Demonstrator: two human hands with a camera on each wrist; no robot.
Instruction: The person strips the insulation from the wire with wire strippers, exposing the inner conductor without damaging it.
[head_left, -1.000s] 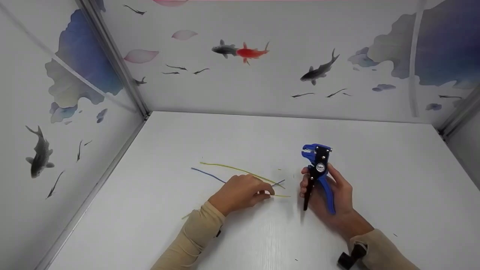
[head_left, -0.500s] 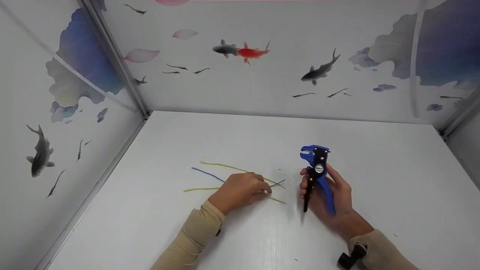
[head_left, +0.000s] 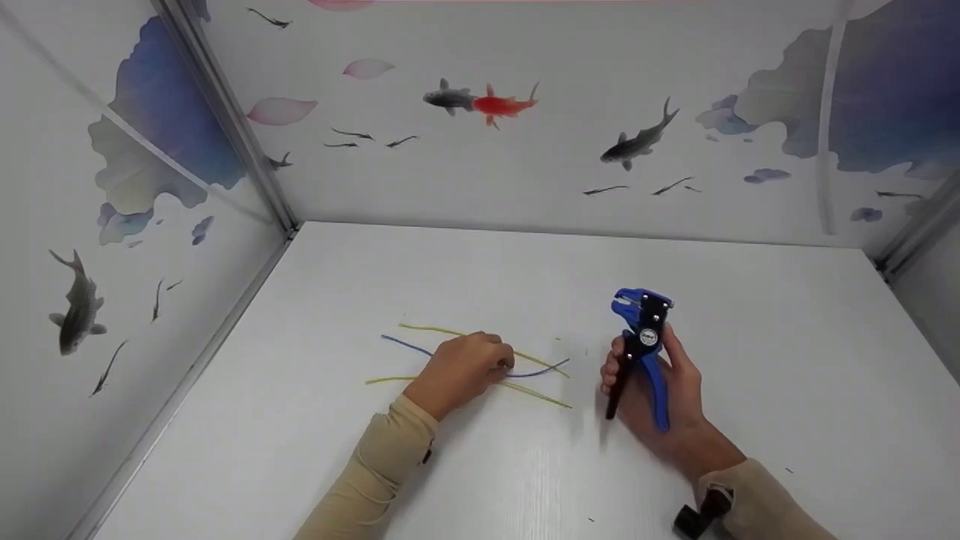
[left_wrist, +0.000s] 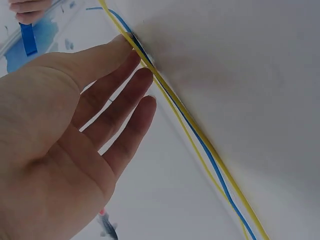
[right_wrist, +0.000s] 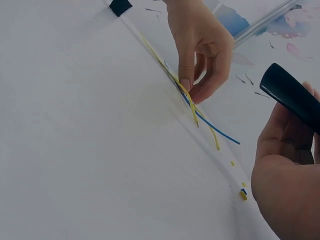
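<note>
My right hand [head_left: 686, 390] grips a blue-and-black wire stripper [head_left: 649, 337] upright, its jaws toward the back wall. In the right wrist view only its dark handle [right_wrist: 292, 95] shows. At the wires, my left hand [head_left: 461, 367] is palm-down, thumb and fingertips close together against them. Whether it pinches one, I cannot tell. A yellow wire [head_left: 541, 363] lies farthest back, crossing a blue wire [head_left: 403, 344] near the right ends. A second yellow wire [head_left: 390, 379] lies nearest me. The hand hides their middles, but the left wrist view shows blue [left_wrist: 214, 162] and yellow lengths running past the fingertips.
Small cut bits of yellow and blue insulation [right_wrist: 243, 195] lie past the wires' right ends. Tiny dark scraps [head_left: 789, 470] are scattered toward the front right of the white table [head_left: 480, 480]. Fish-printed walls [head_left: 555, 195] rise behind and at the sides.
My left hand set the nearest yellow wire down, then moved left and back toward the blue wire. The wire stripper tilted slightly to the right in my right hand.
</note>
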